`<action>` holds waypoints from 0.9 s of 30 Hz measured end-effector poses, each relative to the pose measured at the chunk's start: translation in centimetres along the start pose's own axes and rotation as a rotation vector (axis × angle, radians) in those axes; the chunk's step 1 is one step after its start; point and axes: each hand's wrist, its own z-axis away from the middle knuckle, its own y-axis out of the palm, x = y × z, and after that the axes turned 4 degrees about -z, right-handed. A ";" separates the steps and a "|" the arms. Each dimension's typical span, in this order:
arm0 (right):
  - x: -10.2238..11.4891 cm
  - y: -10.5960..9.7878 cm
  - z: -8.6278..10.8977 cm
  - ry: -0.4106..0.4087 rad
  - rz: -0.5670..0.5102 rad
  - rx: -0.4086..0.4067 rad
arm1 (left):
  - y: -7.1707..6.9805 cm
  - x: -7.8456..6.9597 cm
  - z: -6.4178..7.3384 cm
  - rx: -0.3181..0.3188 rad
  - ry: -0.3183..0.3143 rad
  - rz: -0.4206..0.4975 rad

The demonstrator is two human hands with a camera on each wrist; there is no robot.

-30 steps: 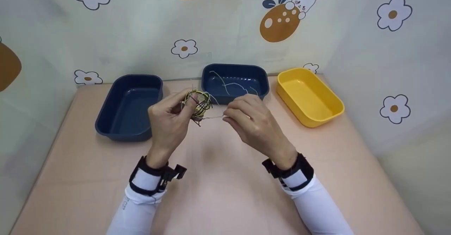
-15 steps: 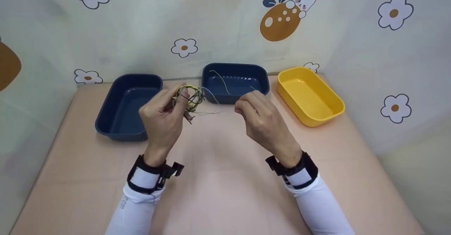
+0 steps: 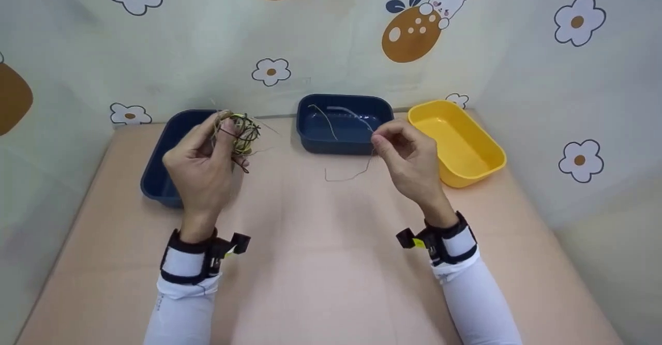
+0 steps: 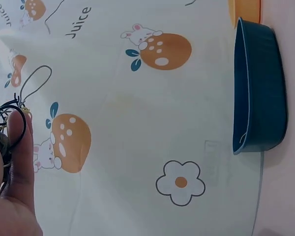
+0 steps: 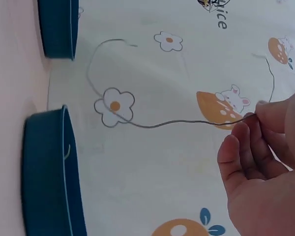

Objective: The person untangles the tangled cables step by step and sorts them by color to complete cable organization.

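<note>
My left hand [image 3: 201,174] grips a tangled bundle of thin strings [image 3: 245,134], yellow, black and pale, over the right side of the left blue bin [image 3: 158,179]. Loose ends and a loop stick out of it, as the left wrist view shows too. With thumb and fingertips, my right hand [image 3: 414,164] pinches a single thin grey string [image 5: 179,121] near the front right of the middle blue bin [image 3: 341,146]. Its two ends hang free on either side of the pinch, apart from the bundle. A pale yellowish string [image 3: 325,120] lies in the middle bin.
At the right stands a yellow bin [image 3: 460,153], partly behind my right hand. A peach cloth [image 3: 315,272] covers the table. Behind the bins rises a patterned curtain [image 3: 207,45] with flowers and rabbits.
The hands have drawn apart: the left with the bundle moved left, the right moved right and turned. The grey string, earlier stretched between them, now hangs from my right hand alone.
</note>
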 end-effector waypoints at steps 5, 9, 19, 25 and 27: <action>-0.7 2.3 -0.1 0.204 -0.206 -0.046 | -2.4 -0.1 -1.0 -0.022 -0.082 0.056; -1.6 5.5 -1.4 0.301 -0.342 -0.010 | -3.5 -0.4 -1.7 -0.081 -0.118 0.081; -3.9 17.5 -6.4 0.519 -0.518 0.049 | -4.2 -0.4 -2.2 -0.107 -0.139 0.131; -4.9 23.4 -7.5 0.644 -0.458 0.103 | -4.7 -0.2 -2.3 -0.072 -0.124 0.073; -5.0 24.9 -7.6 0.669 -0.381 0.124 | -5.0 0.0 -2.4 -0.063 -0.122 0.069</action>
